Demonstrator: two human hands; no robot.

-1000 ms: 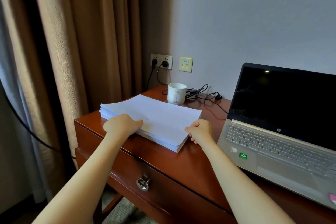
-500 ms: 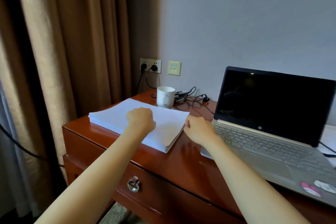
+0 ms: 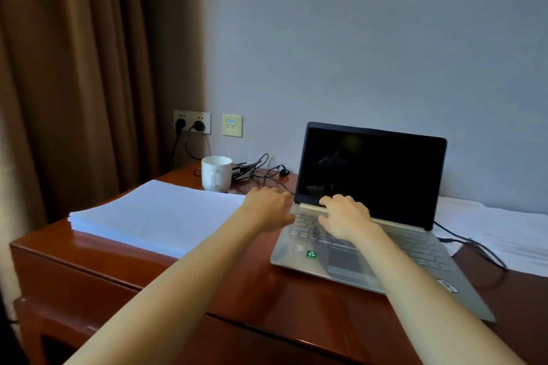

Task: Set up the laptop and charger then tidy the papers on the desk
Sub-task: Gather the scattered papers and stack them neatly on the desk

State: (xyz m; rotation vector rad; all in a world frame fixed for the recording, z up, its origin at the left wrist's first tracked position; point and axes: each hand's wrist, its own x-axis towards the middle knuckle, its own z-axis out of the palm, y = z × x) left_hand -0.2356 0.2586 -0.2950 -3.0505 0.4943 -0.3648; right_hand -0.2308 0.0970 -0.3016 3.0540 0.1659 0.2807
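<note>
Your left hand lay at the left rear corner of the laptop, its thumb towards the keyboard edge and its fingers bent over. I could not tell whether it gripped the casing or only rested against it. Your right hand lay flat over the upper rows of the keyboard, fingers spread and relaxed, holding nothing, with the fingertips at the hinge strip below the screen.

The laptop stood open on the desk, right of centre, with its screen dark. A green sticker sat on the palm rest left of the touchpad. A black cable ran from beside the laptop's right edge across loose white sheets at the right end of the desk. I could not tell whether it was plugged in.

The stack of papers lay squared at the left end of the desk, just beside your left forearm. A white mug stood upright behind it, near a tangle of cables. Two plugs sat in the wall socket, with a second wall plate just to its right. A brown curtain hung to the left.
</note>
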